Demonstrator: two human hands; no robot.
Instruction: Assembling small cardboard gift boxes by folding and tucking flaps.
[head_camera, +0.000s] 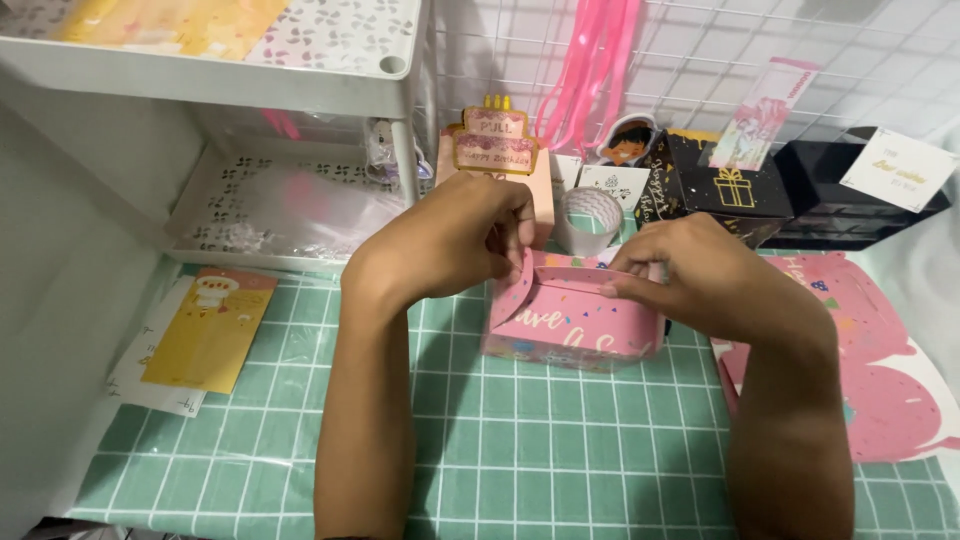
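Both hands pinch the pink gift box (572, 320): left hand (455, 240) on one end flap, right hand (700, 275) on the other. Its inside is hidden. It sits on the green grid worktop (520, 450).

My left hand (455, 240) and right hand (700, 275) cover both ends of the pink box (575, 320), so I can't see how the side flaps sit. The flat pink sheet (880, 370) runs off the right edge. Stuff on the white rack (300, 215) is too blurry.
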